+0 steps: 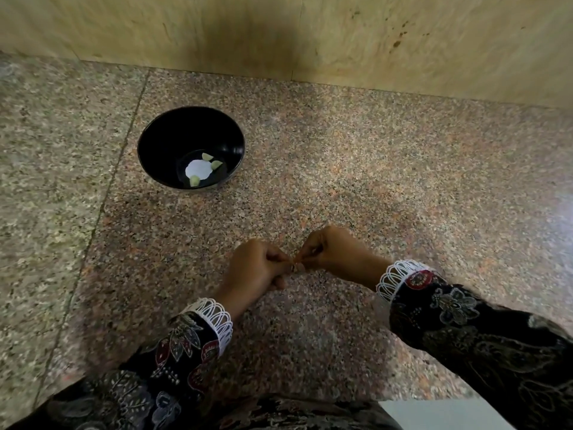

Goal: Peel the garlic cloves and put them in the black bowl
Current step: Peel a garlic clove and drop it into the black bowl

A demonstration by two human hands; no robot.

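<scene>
1. Both hands meet in front of the black bowl, nearer the person. The left hand and right hand each curl their fingers and pinch one small garlic clove between them.
2. I think the clove is light and firm, with thin, dry skin. Picking at one tip should work best.
3. It looks tiny and pale, mostly hidden.
4. Three peeled cloves lie inside the bowl on the speckled bench.
</scene>
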